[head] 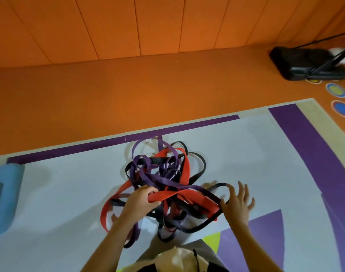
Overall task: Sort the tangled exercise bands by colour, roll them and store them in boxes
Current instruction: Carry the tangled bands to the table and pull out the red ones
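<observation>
Your tangle of exercise bands (163, 185) lies on the pale mat (69, 189), near the middle of its far edge: flat, rubbery loops in red, purple and black, knotted through one another. Your left hand (142, 201) is curled tight around a wide red band (167, 195) at the near side of the heap, fingers wrapped over it. Your right hand (237, 203) is spread wide, fingers splayed, with a thin black band (212, 193) hooked across the thumb and not clasped. The mat is smooth, with purple border stripes and a purple and lime patch at its near edge. A light blue box (4, 199) sits at its left edge. Beyond the far edge runs orange padded floor and wall, with a black stand base (305, 63) at the far right.
</observation>
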`<state>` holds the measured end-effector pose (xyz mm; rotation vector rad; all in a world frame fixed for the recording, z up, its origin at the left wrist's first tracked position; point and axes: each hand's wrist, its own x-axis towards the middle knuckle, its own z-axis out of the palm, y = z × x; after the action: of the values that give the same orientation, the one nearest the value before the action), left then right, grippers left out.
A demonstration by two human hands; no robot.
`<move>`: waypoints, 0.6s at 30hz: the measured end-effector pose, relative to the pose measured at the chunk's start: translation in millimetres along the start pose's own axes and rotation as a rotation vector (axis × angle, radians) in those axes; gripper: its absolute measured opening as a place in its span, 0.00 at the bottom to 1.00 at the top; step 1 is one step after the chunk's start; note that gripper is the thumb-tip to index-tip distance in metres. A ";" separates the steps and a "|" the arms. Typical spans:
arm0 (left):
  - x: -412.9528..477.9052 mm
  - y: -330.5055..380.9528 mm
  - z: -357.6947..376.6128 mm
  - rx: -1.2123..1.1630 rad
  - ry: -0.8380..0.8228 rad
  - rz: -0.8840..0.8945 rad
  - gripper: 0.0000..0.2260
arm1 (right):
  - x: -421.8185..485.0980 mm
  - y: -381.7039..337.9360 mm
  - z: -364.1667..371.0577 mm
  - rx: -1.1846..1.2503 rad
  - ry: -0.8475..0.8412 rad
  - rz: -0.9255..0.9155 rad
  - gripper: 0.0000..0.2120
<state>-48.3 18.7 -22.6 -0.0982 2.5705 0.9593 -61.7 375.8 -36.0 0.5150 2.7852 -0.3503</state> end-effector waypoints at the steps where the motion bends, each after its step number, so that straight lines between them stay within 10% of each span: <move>1: -2.1 -0.8 -2.6 -0.041 0.037 0.002 0.15 | -1.6 0.1 -0.6 0.147 -0.028 0.132 0.33; 9: -32.5 -6.0 -27.1 -0.213 0.533 -0.088 0.14 | -26.8 -4.9 0.3 0.456 -0.278 0.072 0.21; 18: -23.5 -7.6 -16.1 0.205 0.376 -0.186 0.18 | -49.0 -11.9 0.1 0.672 -0.131 0.162 0.10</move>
<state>-30.6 0.9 -7.2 -0.4934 2.9171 0.6538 -22.4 349.7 -18.2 0.8160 2.4267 -1.2433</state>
